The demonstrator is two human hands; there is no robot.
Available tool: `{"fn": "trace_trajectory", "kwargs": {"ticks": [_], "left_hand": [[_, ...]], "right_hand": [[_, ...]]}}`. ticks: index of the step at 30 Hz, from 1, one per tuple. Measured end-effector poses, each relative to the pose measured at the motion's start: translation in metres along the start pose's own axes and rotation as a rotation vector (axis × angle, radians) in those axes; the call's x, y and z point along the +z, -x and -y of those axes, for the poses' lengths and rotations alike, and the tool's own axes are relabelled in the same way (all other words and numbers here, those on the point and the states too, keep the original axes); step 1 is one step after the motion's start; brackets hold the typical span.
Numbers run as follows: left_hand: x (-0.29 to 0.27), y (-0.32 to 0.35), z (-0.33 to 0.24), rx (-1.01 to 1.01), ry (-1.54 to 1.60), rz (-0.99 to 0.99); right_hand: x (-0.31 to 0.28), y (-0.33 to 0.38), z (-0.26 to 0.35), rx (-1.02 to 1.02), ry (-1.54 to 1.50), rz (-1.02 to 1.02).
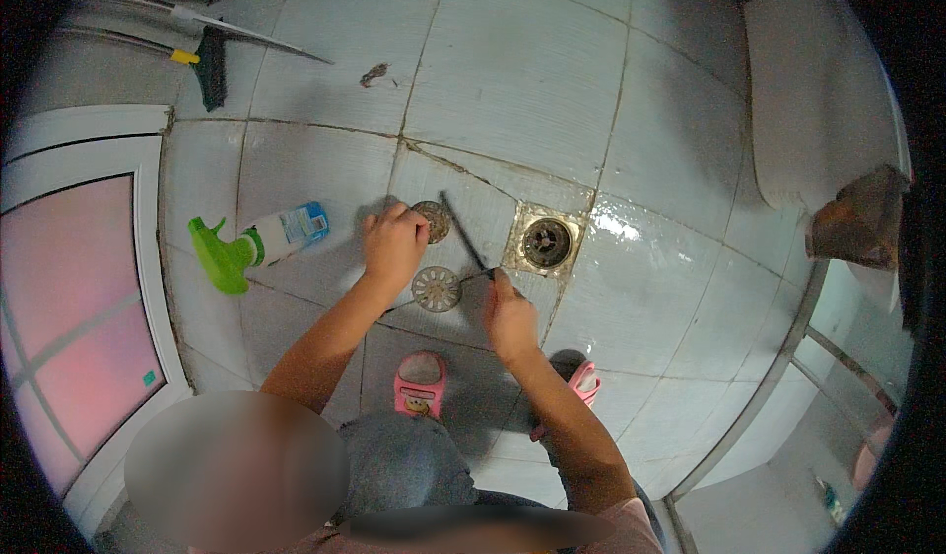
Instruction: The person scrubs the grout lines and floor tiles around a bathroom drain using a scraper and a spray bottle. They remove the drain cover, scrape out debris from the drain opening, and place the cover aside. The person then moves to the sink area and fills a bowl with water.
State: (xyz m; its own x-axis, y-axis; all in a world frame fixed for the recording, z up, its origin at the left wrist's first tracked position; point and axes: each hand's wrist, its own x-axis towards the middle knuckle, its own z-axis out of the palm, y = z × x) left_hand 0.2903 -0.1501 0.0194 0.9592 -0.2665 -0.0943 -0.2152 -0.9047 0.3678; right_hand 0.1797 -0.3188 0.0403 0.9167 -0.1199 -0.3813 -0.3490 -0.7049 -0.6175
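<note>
Over the tiled floor, my left hand is closed at the edge of a round, dirty drain piece. My right hand grips one end of a thin dark stick-like tool, which slants up and left with its tip beside that piece. Too little detail shows to tell whether the tool has bristles. Lying flat between my hands is a round slotted drain cover. Right of the tool, a floor drain sits uncovered in its square metal frame.
A spray bottle with a green trigger head lies left of my left hand. A dark brush head on a pole is at upper left, near a dirt clump. A white-framed door stands left, a metal rack right. Wet tiles glisten.
</note>
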Motion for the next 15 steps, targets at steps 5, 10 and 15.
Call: {"fn": "trace_trajectory", "kwargs": {"ticks": [5,10,15], "left_hand": [[0.003,-0.002,-0.002,-0.015,-0.037,0.000],[0.001,-0.004,-0.008,-0.041,-0.030,0.041],[0.003,-0.005,-0.009,-0.035,-0.063,0.075]], "right_hand": [[0.001,0.001,-0.007,-0.092,0.116,0.038],[-0.001,0.002,-0.013,-0.102,0.149,0.027],[-0.006,-0.001,-0.017,-0.089,0.098,-0.011]]}}
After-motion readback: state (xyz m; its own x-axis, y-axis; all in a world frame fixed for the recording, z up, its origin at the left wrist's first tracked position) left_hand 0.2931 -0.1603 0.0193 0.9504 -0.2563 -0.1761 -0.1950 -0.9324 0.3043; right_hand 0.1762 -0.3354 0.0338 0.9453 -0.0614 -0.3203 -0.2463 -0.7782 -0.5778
